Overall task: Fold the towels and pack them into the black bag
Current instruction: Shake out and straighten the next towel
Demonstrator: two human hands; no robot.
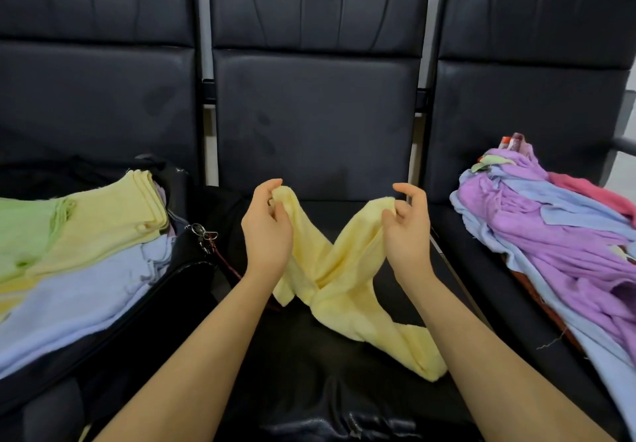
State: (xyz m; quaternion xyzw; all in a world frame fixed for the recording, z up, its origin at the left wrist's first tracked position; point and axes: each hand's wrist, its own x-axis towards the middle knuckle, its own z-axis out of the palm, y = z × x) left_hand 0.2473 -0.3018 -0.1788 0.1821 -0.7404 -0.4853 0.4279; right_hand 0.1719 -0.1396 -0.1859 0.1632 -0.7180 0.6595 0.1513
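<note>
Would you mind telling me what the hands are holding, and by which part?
Both hold the yellow towel: the left hand and right hand each pinch an upper corner.

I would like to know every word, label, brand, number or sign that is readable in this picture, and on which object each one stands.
No text can be read in this view.
Red and white item atop the unfolded towel pile: possibly printed, too small and blurred to read.
Yellow towel, folded towels, black bag, metal clip: no writing visible.
</note>
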